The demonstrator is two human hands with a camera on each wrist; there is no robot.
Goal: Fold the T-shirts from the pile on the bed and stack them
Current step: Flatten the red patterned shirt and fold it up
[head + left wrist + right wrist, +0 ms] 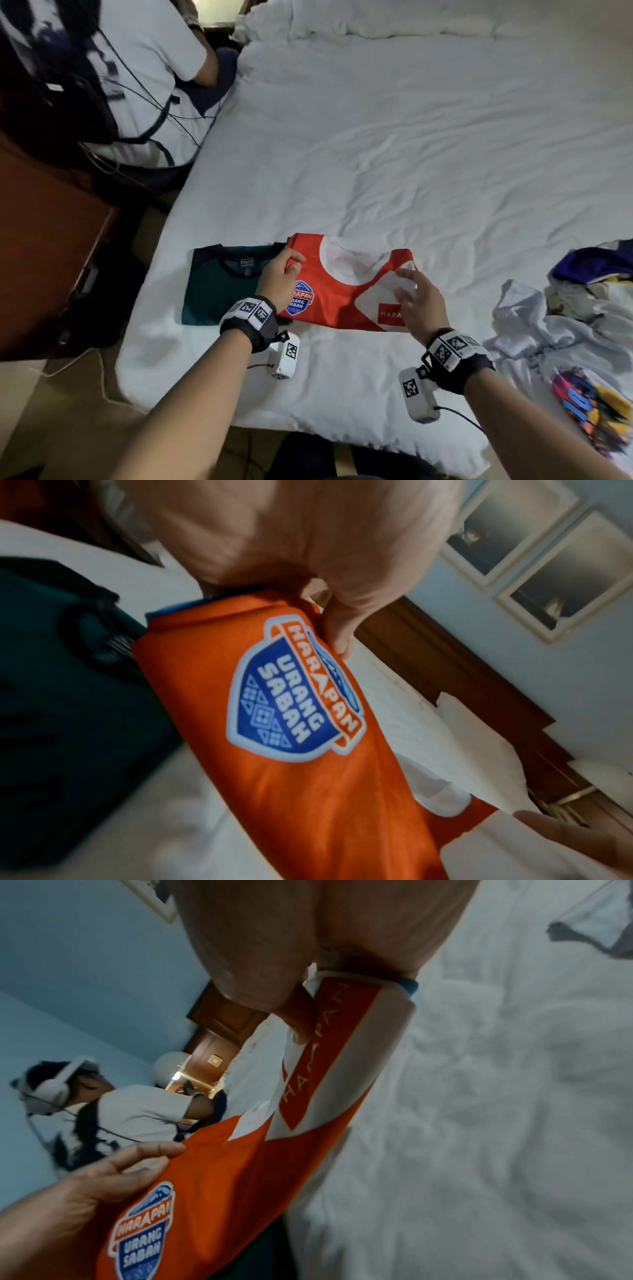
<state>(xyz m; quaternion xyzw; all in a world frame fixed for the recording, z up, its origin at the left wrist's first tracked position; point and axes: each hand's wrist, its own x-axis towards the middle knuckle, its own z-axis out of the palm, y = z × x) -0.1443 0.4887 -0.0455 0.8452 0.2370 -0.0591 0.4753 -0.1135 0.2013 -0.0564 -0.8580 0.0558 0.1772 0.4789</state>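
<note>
Both hands grip the orange shirt's top edge — left hand, right hand, orange shirt — keep it taut, lowering squarely onto the green shirt.

The room is dim, with soft, even light that leaves the white bed grey and lightly shadowed in its creases. The head view bends strongly toward its edges and darkens at the near left. Both wrist views are smeared by motion blur, and the hands close to the lens are out of focus.
</note>
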